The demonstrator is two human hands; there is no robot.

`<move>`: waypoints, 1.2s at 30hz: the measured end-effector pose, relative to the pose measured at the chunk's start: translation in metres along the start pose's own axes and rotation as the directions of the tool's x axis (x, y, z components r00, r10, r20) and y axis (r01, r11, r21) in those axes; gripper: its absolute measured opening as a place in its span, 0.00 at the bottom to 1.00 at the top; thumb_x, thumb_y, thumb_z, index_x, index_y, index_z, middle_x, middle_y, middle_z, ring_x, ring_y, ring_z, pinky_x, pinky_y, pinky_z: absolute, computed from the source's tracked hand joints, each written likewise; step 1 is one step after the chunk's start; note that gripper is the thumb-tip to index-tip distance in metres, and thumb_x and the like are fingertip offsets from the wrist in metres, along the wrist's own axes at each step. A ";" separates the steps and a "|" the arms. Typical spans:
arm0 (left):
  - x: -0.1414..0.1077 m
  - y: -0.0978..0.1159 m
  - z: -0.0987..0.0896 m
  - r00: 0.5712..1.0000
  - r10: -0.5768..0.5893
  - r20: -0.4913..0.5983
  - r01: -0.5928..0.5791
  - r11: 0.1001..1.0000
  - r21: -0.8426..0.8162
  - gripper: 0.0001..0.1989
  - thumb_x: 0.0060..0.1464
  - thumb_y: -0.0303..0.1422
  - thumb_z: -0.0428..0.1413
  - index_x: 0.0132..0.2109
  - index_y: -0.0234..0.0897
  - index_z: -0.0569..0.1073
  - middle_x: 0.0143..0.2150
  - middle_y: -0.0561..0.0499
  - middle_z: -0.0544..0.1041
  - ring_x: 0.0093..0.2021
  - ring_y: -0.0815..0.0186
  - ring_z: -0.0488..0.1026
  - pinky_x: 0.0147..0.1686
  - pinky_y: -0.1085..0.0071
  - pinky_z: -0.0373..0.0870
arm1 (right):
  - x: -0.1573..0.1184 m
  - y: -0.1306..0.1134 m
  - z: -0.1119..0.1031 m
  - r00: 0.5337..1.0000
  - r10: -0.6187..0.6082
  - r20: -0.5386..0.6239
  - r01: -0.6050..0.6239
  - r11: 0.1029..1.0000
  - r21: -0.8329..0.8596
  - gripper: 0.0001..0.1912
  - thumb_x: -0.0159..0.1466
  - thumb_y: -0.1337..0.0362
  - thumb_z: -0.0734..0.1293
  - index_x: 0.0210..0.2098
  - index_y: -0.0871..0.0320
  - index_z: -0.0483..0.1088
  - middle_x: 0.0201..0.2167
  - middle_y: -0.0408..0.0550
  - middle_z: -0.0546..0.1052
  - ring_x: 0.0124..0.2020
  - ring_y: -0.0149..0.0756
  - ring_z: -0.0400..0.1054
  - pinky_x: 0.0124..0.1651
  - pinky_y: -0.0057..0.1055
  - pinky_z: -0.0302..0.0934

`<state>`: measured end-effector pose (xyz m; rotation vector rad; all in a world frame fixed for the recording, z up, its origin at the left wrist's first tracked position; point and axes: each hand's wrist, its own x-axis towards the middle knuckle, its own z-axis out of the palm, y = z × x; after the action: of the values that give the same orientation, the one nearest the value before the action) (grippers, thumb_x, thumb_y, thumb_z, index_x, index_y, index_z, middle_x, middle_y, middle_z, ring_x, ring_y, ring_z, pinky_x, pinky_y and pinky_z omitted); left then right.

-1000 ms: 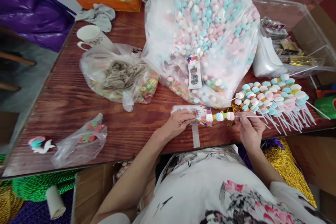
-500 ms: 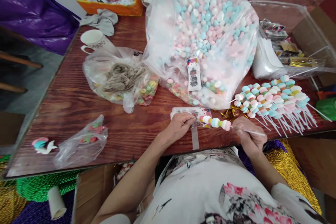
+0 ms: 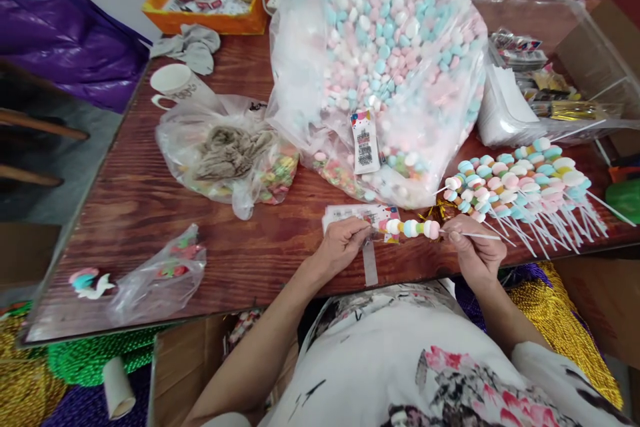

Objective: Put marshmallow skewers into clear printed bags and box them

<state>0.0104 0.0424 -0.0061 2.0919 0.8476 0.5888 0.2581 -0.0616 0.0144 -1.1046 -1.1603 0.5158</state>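
Between my two hands is a skewer of pink, white, blue and yellow candies that look like marshmallows (image 3: 411, 229), lying nearly level over the table's front. My right hand (image 3: 477, 250) pinches its white stick just past the pink end piece, with the stick's tail running out to the right. At the other end, my left hand (image 3: 345, 240) has thumb and fingertips pressed together; what they pinch is hidden. Printed labels (image 3: 345, 213) in clear plastic lie behind my left hand. Right of my right hand, finished-looking candy skewers (image 3: 515, 180) are piled with white sticks pointing forward.
A large clear bag of candies (image 3: 400, 47) fills the middle back, with a label strip (image 3: 365, 147) on it. Leftward are a smaller bag (image 3: 175, 147), a mug (image 3: 177, 83) and an orange box (image 3: 205, 23). A clear plastic bin (image 3: 550, 3) stands at right.
The skewer has turned from slanting down to the right to nearly level. My right hand has risen slightly with its stick, while my left hand has stayed almost in place.
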 end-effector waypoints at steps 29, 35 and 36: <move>-0.013 0.002 0.004 0.960 0.272 -0.066 -0.259 0.952 0.163 0.10 0.63 0.31 0.52 0.35 0.35 0.75 0.28 0.50 0.75 0.31 0.69 0.70 0.33 0.74 0.67 | 0.007 0.015 0.017 0.875 0.475 0.094 -0.480 0.822 0.307 0.04 0.59 0.62 0.71 0.30 0.55 0.76 0.25 0.43 0.76 0.25 0.30 0.66 0.30 0.29 0.62; -0.018 0.010 -0.001 0.987 0.151 -0.058 -0.146 0.985 0.087 0.12 0.64 0.34 0.51 0.49 0.34 0.74 0.39 0.45 0.78 0.40 0.65 0.73 0.42 0.69 0.69 | 0.008 0.014 0.016 0.847 0.522 0.097 -0.510 0.749 0.423 0.05 0.57 0.62 0.73 0.29 0.57 0.75 0.25 0.44 0.76 0.24 0.30 0.68 0.26 0.28 0.63; -0.017 0.014 -0.002 0.991 0.136 -0.008 -0.135 0.988 0.069 0.13 0.65 0.34 0.50 0.51 0.34 0.73 0.41 0.44 0.78 0.42 0.64 0.73 0.44 0.68 0.69 | 0.008 0.012 0.016 0.856 0.508 0.096 -0.499 0.761 0.415 0.05 0.56 0.62 0.73 0.29 0.57 0.76 0.25 0.44 0.76 0.24 0.30 0.68 0.26 0.28 0.63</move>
<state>0.0026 0.0240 0.0046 2.2233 0.7464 0.6537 0.2487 -0.0432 0.0074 -1.0216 -0.6604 1.1238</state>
